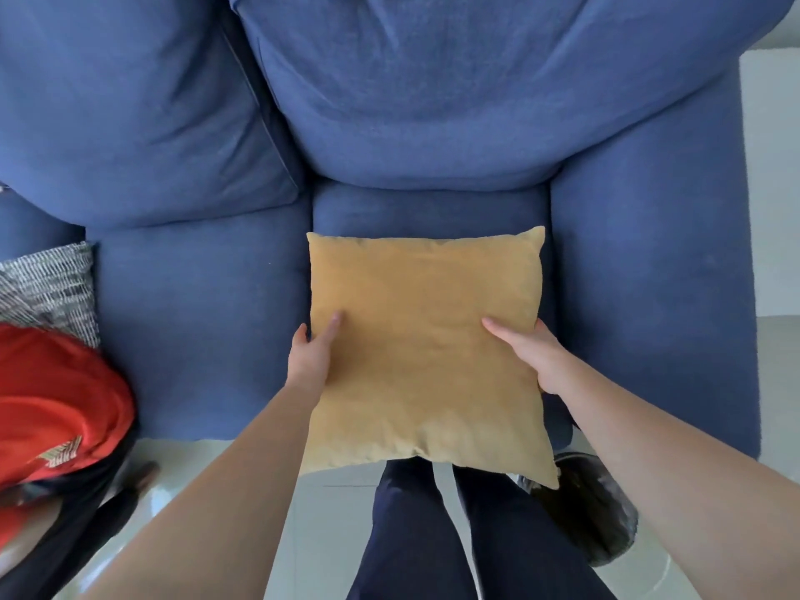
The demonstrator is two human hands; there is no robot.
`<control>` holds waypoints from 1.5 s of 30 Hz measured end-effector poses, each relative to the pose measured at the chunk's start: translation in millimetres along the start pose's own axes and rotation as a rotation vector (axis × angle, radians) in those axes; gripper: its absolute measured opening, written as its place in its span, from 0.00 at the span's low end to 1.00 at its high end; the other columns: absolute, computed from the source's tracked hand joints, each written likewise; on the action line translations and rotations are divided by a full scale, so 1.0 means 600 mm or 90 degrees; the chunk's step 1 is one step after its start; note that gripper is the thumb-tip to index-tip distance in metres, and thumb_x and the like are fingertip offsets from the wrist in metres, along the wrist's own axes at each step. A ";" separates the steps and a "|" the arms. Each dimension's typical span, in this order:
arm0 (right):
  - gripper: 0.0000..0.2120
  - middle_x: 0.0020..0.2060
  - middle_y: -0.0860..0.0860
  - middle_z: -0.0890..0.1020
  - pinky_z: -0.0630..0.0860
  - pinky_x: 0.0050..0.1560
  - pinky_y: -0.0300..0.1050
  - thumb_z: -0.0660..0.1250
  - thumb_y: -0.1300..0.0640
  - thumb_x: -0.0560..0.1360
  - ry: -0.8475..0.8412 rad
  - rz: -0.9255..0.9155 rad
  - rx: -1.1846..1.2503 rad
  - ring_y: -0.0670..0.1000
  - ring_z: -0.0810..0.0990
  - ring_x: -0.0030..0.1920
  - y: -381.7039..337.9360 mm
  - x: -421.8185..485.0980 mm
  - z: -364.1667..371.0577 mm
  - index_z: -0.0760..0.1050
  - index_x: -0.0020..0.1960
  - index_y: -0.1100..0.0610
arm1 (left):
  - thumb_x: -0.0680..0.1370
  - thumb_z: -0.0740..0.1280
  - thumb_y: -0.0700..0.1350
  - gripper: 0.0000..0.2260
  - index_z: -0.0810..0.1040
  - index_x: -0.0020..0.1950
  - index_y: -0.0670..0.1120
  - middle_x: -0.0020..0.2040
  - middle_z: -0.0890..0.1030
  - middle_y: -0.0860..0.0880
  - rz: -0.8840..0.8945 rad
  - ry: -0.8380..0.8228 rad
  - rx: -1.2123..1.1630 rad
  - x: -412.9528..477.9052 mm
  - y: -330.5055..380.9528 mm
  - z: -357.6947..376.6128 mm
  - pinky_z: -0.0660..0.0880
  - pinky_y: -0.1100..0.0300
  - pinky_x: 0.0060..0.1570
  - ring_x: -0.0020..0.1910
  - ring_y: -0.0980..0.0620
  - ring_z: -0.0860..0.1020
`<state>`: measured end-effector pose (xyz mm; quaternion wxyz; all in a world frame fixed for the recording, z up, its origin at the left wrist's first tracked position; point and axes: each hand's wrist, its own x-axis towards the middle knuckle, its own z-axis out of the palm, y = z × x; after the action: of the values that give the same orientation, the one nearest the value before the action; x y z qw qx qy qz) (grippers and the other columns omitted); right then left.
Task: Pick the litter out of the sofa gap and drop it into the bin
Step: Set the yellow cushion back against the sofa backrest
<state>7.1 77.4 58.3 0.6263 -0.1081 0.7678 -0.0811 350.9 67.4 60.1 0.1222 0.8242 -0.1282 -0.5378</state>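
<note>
A mustard-yellow cushion [426,339] is held over the right seat of a blue sofa [195,322]. My left hand [309,355] grips its left edge, thumb on top. My right hand [530,352] grips its right edge the same way. The gap between the two seat cushions [305,236] runs just left of the yellow cushion, and the cushion covers the gap beside the right armrest. No litter shows. A dark bin with a black liner [593,517] stands on the floor at the lower right, partly behind my right forearm.
Another person in a red top [56,400] stands at the left edge. A grey patterned cushion [47,288] lies on the sofa's left seat. My dark trouser legs [433,534] are below the yellow cushion on the pale tiled floor.
</note>
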 end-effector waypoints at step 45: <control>0.32 0.62 0.44 0.84 0.75 0.64 0.46 0.81 0.45 0.74 0.017 -0.385 0.042 0.47 0.81 0.61 -0.262 -0.005 -0.098 0.75 0.73 0.53 | 0.78 0.75 0.57 0.25 0.77 0.73 0.56 0.67 0.84 0.58 0.332 -0.115 -0.127 -0.037 0.260 0.036 0.74 0.46 0.74 0.68 0.52 0.81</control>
<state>-39.8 -73.9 114.1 0.5666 -0.3101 0.7062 -0.2900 310.2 -72.2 123.8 0.3250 0.6961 -0.2924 -0.5695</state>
